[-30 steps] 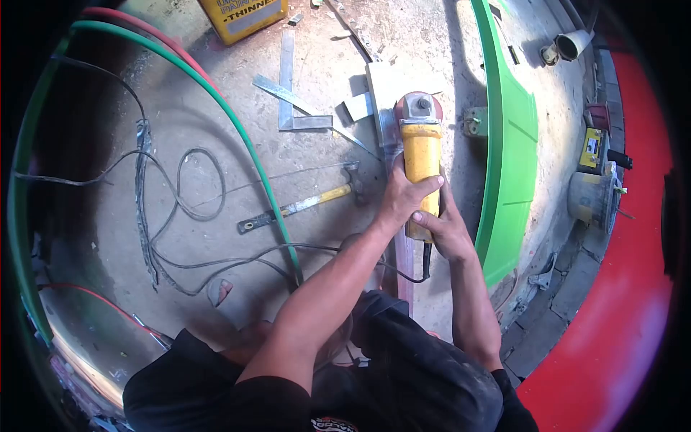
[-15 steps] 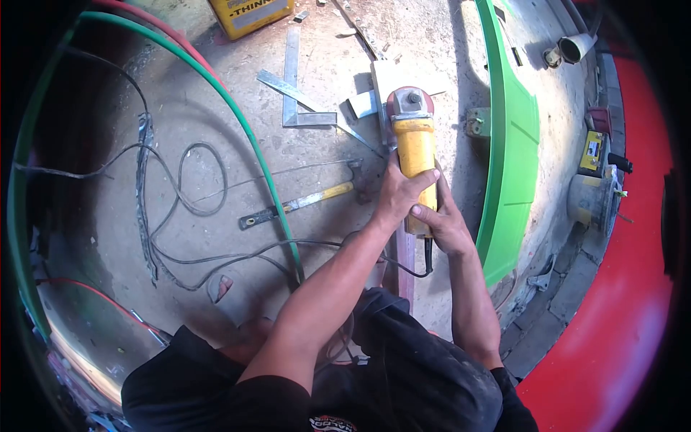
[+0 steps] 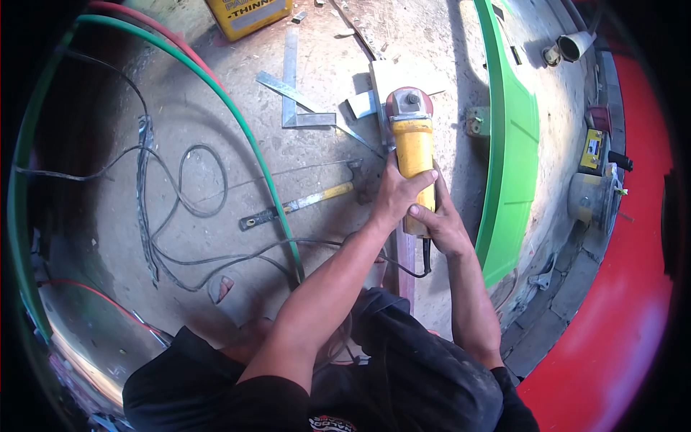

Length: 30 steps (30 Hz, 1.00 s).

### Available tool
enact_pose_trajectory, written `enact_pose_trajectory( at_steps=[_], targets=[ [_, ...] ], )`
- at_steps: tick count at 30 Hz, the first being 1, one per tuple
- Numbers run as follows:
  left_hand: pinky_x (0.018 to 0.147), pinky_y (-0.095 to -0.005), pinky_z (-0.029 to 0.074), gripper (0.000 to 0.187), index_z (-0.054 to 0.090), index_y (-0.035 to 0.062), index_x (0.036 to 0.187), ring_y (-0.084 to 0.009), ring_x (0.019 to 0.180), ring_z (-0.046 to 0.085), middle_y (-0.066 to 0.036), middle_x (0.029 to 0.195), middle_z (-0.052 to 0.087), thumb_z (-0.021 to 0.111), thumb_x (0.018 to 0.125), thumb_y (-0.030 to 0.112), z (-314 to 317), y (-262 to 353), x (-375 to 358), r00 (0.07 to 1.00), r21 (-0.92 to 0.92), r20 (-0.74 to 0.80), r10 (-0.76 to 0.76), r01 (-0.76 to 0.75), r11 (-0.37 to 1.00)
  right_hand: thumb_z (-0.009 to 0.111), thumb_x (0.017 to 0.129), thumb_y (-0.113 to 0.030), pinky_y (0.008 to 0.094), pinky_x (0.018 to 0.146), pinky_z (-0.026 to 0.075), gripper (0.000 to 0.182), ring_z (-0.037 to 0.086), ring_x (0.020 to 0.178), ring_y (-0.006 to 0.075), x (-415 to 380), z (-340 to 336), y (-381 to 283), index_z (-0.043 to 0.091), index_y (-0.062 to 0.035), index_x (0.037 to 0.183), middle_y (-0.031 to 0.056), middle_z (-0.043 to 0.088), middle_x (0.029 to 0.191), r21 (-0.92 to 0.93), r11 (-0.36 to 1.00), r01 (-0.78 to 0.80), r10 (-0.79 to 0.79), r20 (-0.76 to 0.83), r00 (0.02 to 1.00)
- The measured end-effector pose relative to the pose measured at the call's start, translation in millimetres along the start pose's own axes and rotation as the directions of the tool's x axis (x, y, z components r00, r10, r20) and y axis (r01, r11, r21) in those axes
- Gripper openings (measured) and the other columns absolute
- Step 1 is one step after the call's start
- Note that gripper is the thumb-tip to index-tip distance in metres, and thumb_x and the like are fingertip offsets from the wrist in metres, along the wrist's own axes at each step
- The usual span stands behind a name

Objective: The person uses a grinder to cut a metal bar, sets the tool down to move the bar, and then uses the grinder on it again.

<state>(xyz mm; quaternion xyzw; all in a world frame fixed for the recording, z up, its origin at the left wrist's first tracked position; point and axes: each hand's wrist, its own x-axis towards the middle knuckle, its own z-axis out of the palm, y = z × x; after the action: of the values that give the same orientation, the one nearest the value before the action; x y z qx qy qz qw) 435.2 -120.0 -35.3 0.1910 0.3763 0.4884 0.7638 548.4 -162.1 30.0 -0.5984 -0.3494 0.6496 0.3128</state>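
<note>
While the person's dark-clothed knees fill the bottom of the view, both forearms reach forward over a dusty concrete floor. Nearest along them come the 2 hands, both wrapped on a yellow grinder. The right hand sits closer to the body, fingers curled tight around the rear of the handle, just above where the black cord leaves the tool. The left hand grips just ahead of it, thumb lying across the top of the yellow body, fingers clamped around the far side. The grinder's long axis runs almost straight away from the person, tilted very slightly to the left, with its rear end at the right palm and its head pointing forward, beyond the left-hand fingers. That head sits over a pale flat piece on the floor; whether the disc touches it cannot be told. A thin metal strip lies under the hands along the same line.

Left of the hands lies a hammer with a yellow handle. Farther off rest a steel square and, at the top edge, a yellow tin. A green panel stands just right of the grinder.
</note>
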Motion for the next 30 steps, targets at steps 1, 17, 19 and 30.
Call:
enact_pose_trajectory(
  at_steps=[1,17,19,30],
  targets=[
    [0.088,-0.0343,0.055,0.068,0.044,-0.0053,0.134,-0.0212,0.102,0.065,-0.015,0.115,0.062,0.08,0.081,0.019,-1.7,0.8,0.1,1.0,-0.011,0.028,0.002,-0.002,1.0,0.084,0.083,-0.021,0.0389,0.115,0.037,0.113,0.041,0.142,0.0268,-2.0,2.6,-2.1,0.006,-0.0066,0.164,0.0179,0.037,0.155,0.005,0.999,-0.032,0.032,-0.018,0.999],
    [0.088,-0.0329,0.054,0.065,0.046,-0.0019,0.135,-0.0188,0.101,0.063,-0.011,0.114,0.06,0.078,0.083,0.017,-5.8,-2.9,4.5,0.997,-0.022,0.068,-0.032,0.034,0.999,0.083,0.086,-0.019,0.0384,0.114,0.038,0.111,0.041,0.142,0.0267,-0.8,6.1,-1.0,0.005,-0.0058,0.164,0.0188,0.035,0.157,-0.036,0.999,0.024,-0.025,-0.05,0.998],
    [0.089,-0.0329,0.053,0.065,0.046,-0.0019,0.135,-0.0187,0.101,0.063,-0.011,0.114,0.06,0.078,0.083,0.017,-2.6,0.1,1.7,0.999,-0.02,0.046,-0.028,0.029,0.999,0.082,0.086,-0.018,0.0384,0.114,0.038,0.111,0.041,0.142,0.0266,-0.1,5.1,-3.0,0.005,-0.0058,0.164,0.0188,0.035,0.157,-0.038,0.999,0.018,-0.02,-0.04,0.999],
    [0.088,-0.0327,0.054,0.065,0.045,-0.0017,0.135,-0.0187,0.101,0.063,-0.01,0.113,0.06,0.078,0.083,0.017,2.9,-1.1,2.3,0.998,-0.025,0.051,-0.026,0.027,0.999,0.081,0.087,-0.015,0.0378,0.113,0.04,0.11,0.044,0.139,0.026,-2.7,1.8,-1.7,0.003,-0.0056,0.164,0.0186,0.036,0.156,0.03,1.0,0.009,-0.007,-0.055,0.998]
  ],
)
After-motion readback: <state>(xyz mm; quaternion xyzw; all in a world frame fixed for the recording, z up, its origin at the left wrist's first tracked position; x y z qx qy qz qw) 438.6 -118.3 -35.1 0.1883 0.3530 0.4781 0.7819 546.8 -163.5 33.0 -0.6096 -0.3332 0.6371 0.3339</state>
